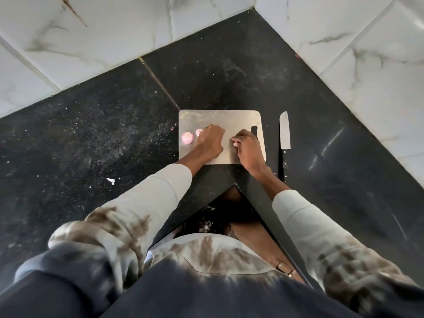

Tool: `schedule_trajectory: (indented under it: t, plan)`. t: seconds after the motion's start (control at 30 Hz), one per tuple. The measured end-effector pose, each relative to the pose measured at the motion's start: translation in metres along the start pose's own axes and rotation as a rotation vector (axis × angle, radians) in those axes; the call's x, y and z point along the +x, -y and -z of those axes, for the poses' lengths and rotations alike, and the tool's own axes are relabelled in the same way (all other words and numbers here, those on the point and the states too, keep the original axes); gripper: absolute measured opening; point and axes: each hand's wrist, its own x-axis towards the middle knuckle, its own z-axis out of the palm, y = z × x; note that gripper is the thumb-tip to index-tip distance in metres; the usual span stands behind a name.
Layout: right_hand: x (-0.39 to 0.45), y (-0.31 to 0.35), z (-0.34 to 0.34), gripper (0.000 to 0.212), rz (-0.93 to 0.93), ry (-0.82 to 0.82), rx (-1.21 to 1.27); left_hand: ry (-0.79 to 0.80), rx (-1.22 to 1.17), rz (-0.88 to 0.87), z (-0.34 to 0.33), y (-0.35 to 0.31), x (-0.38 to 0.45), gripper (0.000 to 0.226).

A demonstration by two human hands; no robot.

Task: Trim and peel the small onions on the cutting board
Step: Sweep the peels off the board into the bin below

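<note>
On the black stone counter, in the corner where two marble-tiled walls meet, a steel cutting board (229, 118) lies flat, and both your hands are on it. Your left hand (210, 143) sits on the board's left half with its fingers curled under; whether they hold anything you cannot tell, since the knuckles hide the fingertips. Just past those knuckles, a small pink onion (198, 132) shows half-covered, touching or nearly touching your fingers. A second, peeled pink onion (188, 137) lies free at the board's left edge, just beside the first.

Your right hand (246, 149) is on the board's right half, fingers bent and drawn together at the tips, pinching a small pale pink piece (235, 144) that shows only as a sliver under the fingertips; it is too small to say whether it is onion flesh or skin. The board's dark handle slot (254, 130) shows just beyond this hand.

A knife (284, 143) with a black handle rests on the counter just right of the board, parallel to its edge, tip pointing away from you, untouched. A white scrap (111, 180) lies on the counter well to the left.
</note>
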Motion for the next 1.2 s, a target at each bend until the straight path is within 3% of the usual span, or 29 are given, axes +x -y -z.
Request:
schedule_trajectory:
  t: [0.3,0.4,0.47,0.57,0.7,0.87,1.07,1.2]
  plan:
    - [-0.006,0.014,-0.015,0.011,-0.182,-0.09,-0.023,0.053,-0.003,-0.046,0.003,0.009,0.002,0.034]
    - [-0.005,0.017,-0.019,0.01,-0.35,-0.153,0.043,0.091,-0.055,-0.026,0.005,0.008,0.001,0.041]
    - [-0.006,0.022,-0.019,0.014,-0.532,-0.225,0.224,0.104,-0.158,0.015,0.003,0.008,-0.009,0.051]
    - [-0.022,0.025,-0.014,0.014,-0.774,-0.325,0.693,0.015,-0.316,0.003,-0.002,0.009,-0.043,0.052]
    - [-0.075,0.045,-0.009,0.016,-0.763,-0.275,1.25,-0.023,-0.491,-0.035,-0.025,0.009,-0.097,0.037]
    - [-0.149,0.058,-0.008,0.015,-0.719,-0.169,1.653,-0.033,-0.728,0.028,-0.069,-0.015,-0.164,0.024]
    - [-0.24,0.043,-0.042,0.019,-0.755,-0.106,1.724,-0.055,-0.817,0.206,-0.121,-0.027,-0.244,0.025]
    - [-0.282,0.016,-0.108,0.02,-0.847,-0.047,1.53,0.03,-0.883,0.438,-0.178,-0.002,-0.269,0.026]
